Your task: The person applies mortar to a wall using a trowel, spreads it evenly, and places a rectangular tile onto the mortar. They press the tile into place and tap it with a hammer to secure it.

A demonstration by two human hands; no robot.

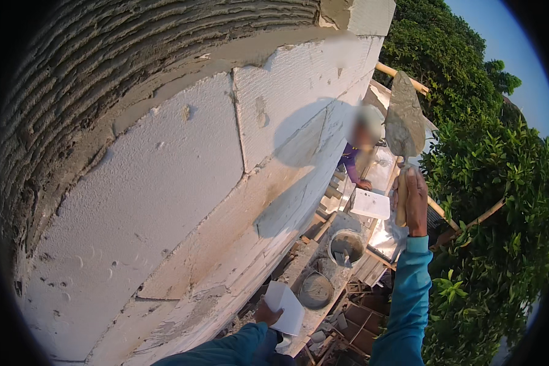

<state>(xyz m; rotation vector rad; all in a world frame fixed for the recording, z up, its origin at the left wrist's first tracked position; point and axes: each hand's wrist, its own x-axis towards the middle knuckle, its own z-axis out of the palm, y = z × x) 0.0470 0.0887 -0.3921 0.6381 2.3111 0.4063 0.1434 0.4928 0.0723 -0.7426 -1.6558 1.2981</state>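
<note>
My right hand, raised at the right, is closed around the wooden handle of a trowel. The trowel's pointed blade faces up and is coated in grey mortar. Low in the view, my left hand grips the edge of a white block piece, held beside the wall. The wall of large white blocks fills the left and middle, with joints between blocks. Ridged grey mortar covers its upper left part.
Below the wall runs a plank platform bearing a bucket and a round mortar pan. Farther along, another person in a purple sleeve has a hand near a white block. Bamboo poles and leafy trees stand right.
</note>
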